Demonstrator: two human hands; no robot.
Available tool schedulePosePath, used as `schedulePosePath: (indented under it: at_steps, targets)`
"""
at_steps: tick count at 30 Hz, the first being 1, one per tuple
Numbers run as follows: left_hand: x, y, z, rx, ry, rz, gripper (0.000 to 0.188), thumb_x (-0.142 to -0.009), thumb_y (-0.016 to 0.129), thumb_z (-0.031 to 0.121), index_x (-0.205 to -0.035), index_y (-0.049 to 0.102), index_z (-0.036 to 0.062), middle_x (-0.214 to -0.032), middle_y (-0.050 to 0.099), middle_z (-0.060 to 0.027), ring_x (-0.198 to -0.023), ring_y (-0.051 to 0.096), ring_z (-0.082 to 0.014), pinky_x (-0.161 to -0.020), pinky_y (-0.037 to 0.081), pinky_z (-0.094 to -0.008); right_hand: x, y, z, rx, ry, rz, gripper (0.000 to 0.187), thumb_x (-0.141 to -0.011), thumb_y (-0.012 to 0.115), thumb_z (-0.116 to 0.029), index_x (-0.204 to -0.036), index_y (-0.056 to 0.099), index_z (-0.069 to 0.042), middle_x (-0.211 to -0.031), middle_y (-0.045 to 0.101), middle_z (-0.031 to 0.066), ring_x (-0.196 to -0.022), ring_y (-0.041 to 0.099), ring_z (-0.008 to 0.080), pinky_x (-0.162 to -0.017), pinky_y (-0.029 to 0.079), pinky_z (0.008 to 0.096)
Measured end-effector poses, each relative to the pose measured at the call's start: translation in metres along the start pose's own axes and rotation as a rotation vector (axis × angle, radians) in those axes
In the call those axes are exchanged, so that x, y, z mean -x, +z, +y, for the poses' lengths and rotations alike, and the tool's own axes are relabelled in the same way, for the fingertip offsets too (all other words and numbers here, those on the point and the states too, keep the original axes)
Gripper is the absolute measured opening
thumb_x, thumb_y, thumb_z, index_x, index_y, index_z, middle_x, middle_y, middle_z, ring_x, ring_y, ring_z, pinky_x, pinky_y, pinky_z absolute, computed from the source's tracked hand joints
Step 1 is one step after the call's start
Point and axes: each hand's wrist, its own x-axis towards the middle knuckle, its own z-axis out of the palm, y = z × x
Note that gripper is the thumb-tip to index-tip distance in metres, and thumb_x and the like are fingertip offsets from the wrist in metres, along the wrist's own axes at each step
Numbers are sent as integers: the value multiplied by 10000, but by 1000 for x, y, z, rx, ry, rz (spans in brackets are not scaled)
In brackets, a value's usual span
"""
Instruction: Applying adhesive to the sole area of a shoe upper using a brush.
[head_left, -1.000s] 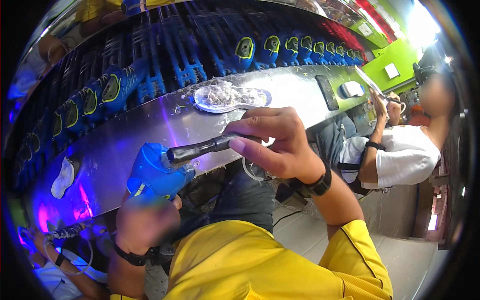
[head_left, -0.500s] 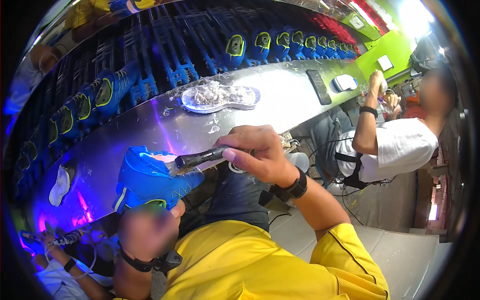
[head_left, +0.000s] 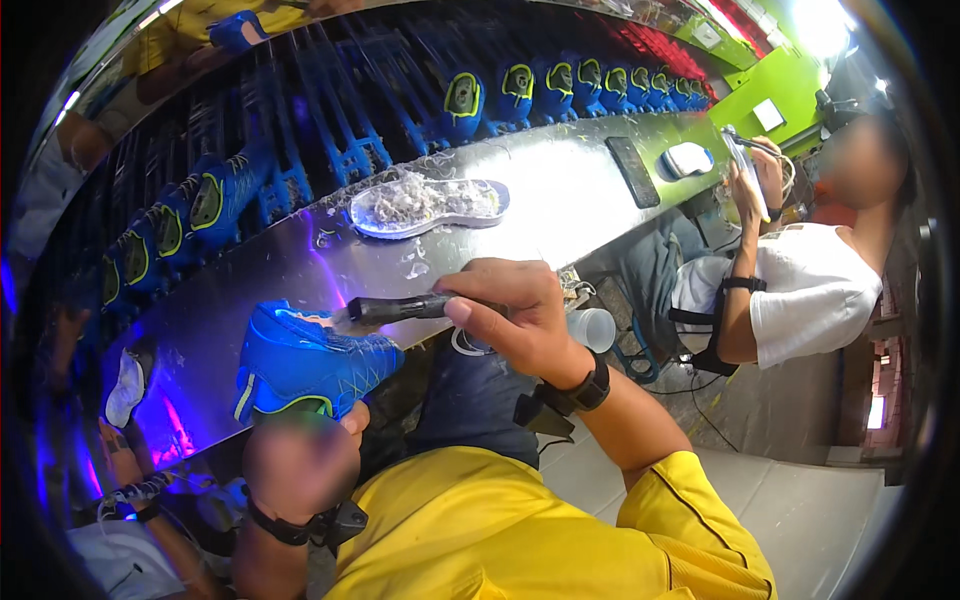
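My left hand [head_left: 305, 465], partly blurred, grips a blue shoe upper [head_left: 315, 360] from below, with its underside turned upward and its lime-edged collar toward my palm. Pinched in my right hand [head_left: 515, 315] is a black-handled brush [head_left: 400, 308]. The bristles touch the upturned bottom edge of the upper near its middle. Just beyond, on the metal bench, lies a white shoe sole [head_left: 470, 203] heaped with pale fluffy scraps.
Blue shoes [head_left: 517, 95] stand in a row on a dark conveyor [head_left: 330, 110] behind the metal bench [head_left: 560, 165]. A phone [head_left: 632, 172] and a white sole-shaped piece [head_left: 687, 160] lie at the right. Co-workers sit at either side; the right one [head_left: 790, 290] handles a sole.
The brush has shifted slightly along the upper's edge, its handle now more level. The upper has tilted a little. The co-worker at right has raised a white sole in both hands.
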Motion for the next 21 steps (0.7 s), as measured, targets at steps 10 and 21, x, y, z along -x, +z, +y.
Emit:
schedulePosePath:
  at_steps: [10,21]
  targets:
    - [-17,22,-6,101,-55,-75,505,-1074,530,477,-1236,602,4,-882,615,-212,-632,662,-288,-467,541,-305,5,-14,30,30,-14,-45,166,-924,776,-125,-1030,801,0,-747,679,123,-619,614,235,-584,448,358]
    - [-37,47,-7,-304,196,-114,685,-979,608,512,-1351,589,-62,-1083,721,-274,-891,746,-368,-766,642,-445,-3,-39,3,-23,269,22,192,-948,782,-189,-985,804,-2,-788,745,151,-640,691,254,-585,493,383]
